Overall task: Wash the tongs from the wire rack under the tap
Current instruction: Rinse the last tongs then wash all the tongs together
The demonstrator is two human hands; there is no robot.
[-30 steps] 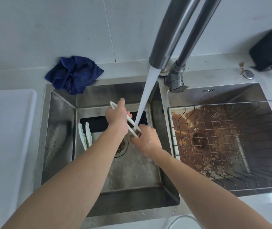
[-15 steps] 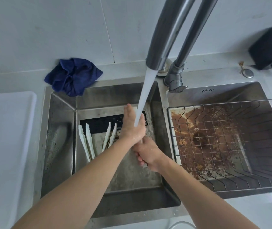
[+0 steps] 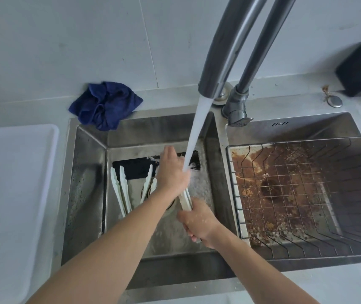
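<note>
Both bare forearms are reaching forward from the near edge, the left hand lying knuckles-up farther out with its grip closing over the upper part of the tongs, while the right hand is curling its wet grip round their near end.

Tap running, stream hitting left hand over left sink basin. Left hand wraps upper end of white tongs; right hand grips lower end. Two more white tongs lie in basin. Wire rack sits in right basin. Blue cloth at rim.
</note>
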